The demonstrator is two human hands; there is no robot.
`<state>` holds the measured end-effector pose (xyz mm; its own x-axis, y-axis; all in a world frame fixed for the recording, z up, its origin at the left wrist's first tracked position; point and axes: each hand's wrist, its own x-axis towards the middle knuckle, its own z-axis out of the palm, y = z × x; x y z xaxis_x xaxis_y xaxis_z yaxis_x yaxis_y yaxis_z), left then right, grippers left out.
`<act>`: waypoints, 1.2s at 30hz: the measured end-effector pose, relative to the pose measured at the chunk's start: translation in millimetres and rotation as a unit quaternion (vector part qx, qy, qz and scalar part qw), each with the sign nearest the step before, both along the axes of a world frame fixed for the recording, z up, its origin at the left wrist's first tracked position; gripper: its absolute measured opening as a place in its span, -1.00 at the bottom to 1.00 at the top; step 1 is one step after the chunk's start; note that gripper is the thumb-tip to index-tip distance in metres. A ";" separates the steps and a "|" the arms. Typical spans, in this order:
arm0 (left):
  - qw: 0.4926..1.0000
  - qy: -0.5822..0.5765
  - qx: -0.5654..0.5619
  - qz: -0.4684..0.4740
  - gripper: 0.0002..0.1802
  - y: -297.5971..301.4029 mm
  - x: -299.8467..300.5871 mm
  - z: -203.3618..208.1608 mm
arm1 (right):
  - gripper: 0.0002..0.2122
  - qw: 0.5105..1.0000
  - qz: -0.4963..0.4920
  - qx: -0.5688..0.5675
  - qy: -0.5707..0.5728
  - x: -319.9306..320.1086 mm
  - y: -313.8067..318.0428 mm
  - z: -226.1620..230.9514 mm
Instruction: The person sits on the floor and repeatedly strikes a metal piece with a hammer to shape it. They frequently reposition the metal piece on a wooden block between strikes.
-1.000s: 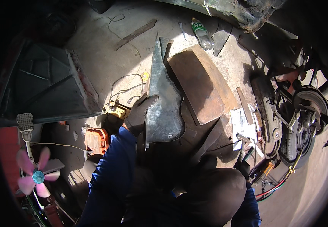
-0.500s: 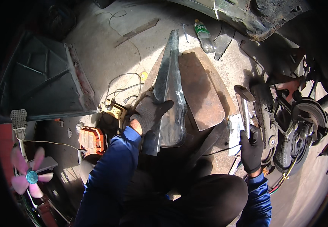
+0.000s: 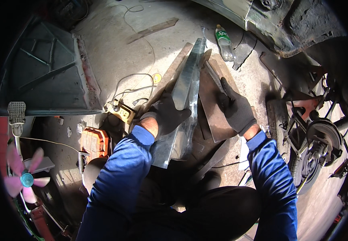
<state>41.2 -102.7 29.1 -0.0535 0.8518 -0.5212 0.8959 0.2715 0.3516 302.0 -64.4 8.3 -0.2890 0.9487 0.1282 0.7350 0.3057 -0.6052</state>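
A long, folded piece of shiny sheet metal (image 3: 185,94) stands in front of me, tapering toward its far end. My left hand (image 3: 168,115), in a dark glove, grips its left edge, the thumb lying across the bent face. My right hand (image 3: 237,111), gloved as well, is closed round the handle of a hammer (image 3: 213,73). The hammer's head is beside the sheet metal's right edge near the narrow end; whether it touches cannot be made out. Under the right hand lies a flat, rusty brown metal plate (image 3: 210,105).
A green-labelled plastic bottle (image 3: 224,42) lies beyond the plates. Left are a dark ribbed panel (image 3: 49,76), a yellowish clamp-like tool (image 3: 119,111), an orange case (image 3: 95,142) and a pink-bladed fan (image 3: 27,179). A wheel assembly (image 3: 320,138) stands right; a vehicle body (image 3: 298,28) overhangs the far right.
My right hand has brought the hammer from the right side up and left to the sheet metal. My left hand still grips the sheet metal, which has shifted slightly and tilted.
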 end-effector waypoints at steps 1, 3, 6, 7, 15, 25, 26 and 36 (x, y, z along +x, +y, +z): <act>1.000 0.007 -0.002 -0.009 0.11 0.9 0.7 4.1 | -0.47 1.000 0.002 0.020 0.000 -0.5 1.4 -0.2; 0.999 0.033 0.010 -0.021 0.12 0.3 2.5 8.8 | -0.49 0.996 -0.006 0.086 0.026 0.5 3.8 0.4; 0.998 0.052 0.027 -0.025 0.11 -1.7 4.3 6.7 | -0.46 0.989 -0.011 0.115 0.093 3.0 4.3 1.1; 0.999 0.035 0.019 -0.022 0.11 -1.6 3.5 4.6 | -0.45 0.999 -0.012 0.050 0.007 2.4 6.5 0.5; 0.994 0.030 0.038 -0.094 0.09 2.6 -5.6 -12.8 | -0.43 0.999 -0.002 0.034 -0.019 -4.5 14.7 -10.5; 0.998 0.032 0.021 -0.057 0.08 3.9 -7.8 -5.5 | -0.49 0.994 -0.017 0.001 -0.111 -9.3 20.8 -12.2; 0.998 0.037 0.017 -0.054 0.07 7.0 -9.5 -1.0 | -0.49 0.995 -0.017 0.009 -0.097 -11.8 19.4 -7.8; 0.997 0.058 -0.006 -0.049 0.12 30.7 -1.4 10.9 | -0.48 0.996 -0.017 0.058 -0.066 -12.1 -14.8 2.4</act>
